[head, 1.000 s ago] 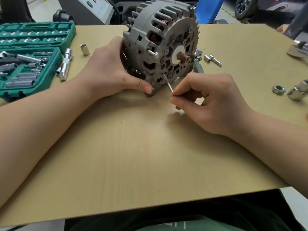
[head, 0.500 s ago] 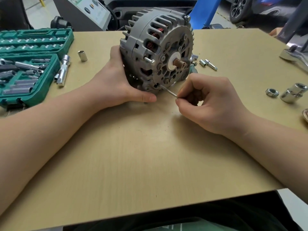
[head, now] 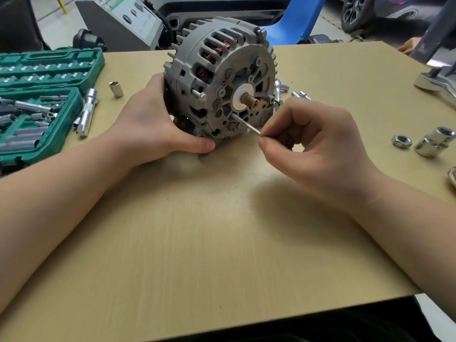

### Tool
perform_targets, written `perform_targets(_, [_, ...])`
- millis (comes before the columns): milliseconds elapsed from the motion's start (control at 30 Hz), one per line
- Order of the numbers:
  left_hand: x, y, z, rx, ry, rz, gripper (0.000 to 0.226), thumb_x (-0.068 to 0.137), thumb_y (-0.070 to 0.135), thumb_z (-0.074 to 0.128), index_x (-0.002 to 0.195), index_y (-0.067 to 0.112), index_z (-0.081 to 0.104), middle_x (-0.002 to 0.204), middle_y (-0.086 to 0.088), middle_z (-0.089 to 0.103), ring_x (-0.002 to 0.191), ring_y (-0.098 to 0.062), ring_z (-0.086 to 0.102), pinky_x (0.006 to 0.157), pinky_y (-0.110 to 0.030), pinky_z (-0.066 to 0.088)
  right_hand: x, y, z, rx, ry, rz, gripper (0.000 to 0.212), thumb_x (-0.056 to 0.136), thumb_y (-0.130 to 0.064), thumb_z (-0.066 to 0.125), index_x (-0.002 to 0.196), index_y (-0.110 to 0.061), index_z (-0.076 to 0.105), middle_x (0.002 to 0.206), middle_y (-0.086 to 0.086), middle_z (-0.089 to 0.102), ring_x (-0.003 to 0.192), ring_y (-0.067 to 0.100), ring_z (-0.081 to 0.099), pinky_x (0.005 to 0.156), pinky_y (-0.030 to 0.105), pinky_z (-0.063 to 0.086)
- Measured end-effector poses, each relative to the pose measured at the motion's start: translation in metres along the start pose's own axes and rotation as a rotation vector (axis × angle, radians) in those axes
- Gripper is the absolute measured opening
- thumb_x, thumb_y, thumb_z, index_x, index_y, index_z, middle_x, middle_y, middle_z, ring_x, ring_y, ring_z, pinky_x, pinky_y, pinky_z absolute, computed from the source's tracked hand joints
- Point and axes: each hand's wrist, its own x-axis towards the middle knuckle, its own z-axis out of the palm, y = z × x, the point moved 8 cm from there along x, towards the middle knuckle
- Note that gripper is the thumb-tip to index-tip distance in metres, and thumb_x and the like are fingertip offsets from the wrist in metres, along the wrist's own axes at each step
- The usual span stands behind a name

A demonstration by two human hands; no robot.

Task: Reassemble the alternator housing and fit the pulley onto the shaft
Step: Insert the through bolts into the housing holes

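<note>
A grey alternator housing (head: 222, 70) stands on edge on the tan table (head: 222, 230), its brown shaft (head: 249, 101) pointing toward me. My left hand (head: 150, 124) grips the housing's left and lower side, thumb lying along its base. My right hand (head: 313, 144) pinches the head end of a long thin through bolt (head: 245, 124). The bolt's tip sits in a hole in the lower front face. Another bolt (head: 199, 94) sticks out of the left of the face. No pulley can be made out.
An open green socket case (head: 37, 99) lies at the left, with a steel extension (head: 86, 112) and a loose socket (head: 116, 89) beside it. A hex nut (head: 401, 141) and a large socket (head: 435, 142) rest at the right. Small bolts (head: 301, 95) lie behind the housing.
The bolt's tip has moved from below the housing's front face up into a hole in it, and my right hand has risen with it. My left hand keeps its hold.
</note>
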Motion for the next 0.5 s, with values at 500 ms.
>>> perform_targets(500, [-0.007,0.022,-0.018,-0.457,0.045,0.191,0.111,0.082,0.064,0.085,0.165,0.024,0.021,0.155,-0.01,0.049,0.138,-0.026,0.06,0.108,-0.047,0.055,-0.004,-0.003,0.009,0.039,-0.091,-0.047,0.005,0.091,0.0,0.077,0.089,-0.003,0.073,0.077,0.004,0.069,0.065,0.021,0.063,0.06,0.036,0.052])
